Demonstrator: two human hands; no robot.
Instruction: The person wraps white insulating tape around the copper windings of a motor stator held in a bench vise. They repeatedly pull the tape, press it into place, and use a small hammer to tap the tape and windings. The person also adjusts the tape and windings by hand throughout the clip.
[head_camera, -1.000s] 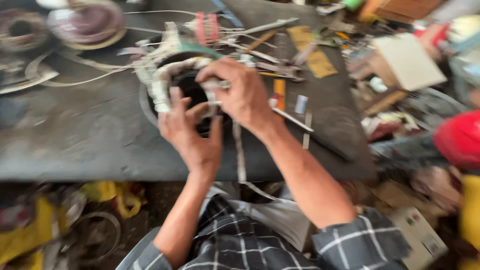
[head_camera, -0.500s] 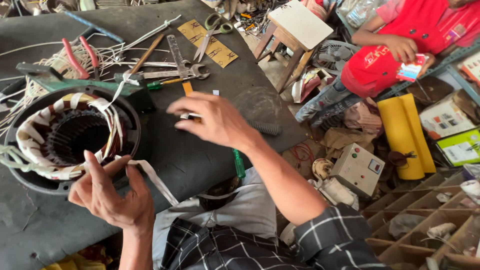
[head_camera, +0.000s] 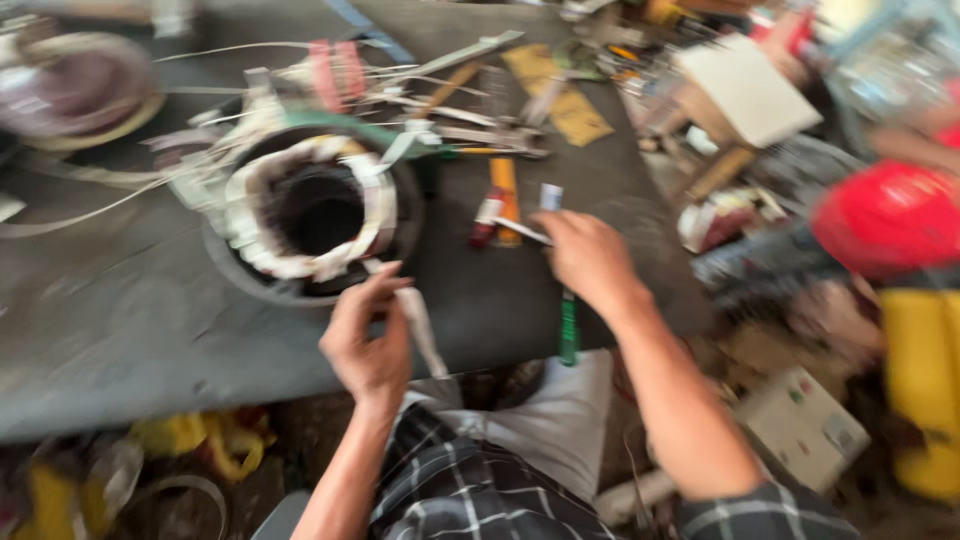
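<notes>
Your two bare arms and a checked shirt

Your left hand (head_camera: 368, 340) and right hand (head_camera: 590, 262) were bare, with no gloves, rings or watch to be seen. Both forearms were uncovered, and the sleeves (head_camera: 770, 512) of your dark shirt with its pale check lines sat pushed up by the elbows. Pale grey trousers (head_camera: 560, 430) covered your lap.

A pale strip (head_camera: 418, 318) hangs from the white-wound stator (head_camera: 315, 210) lying on the dark bench.
</notes>
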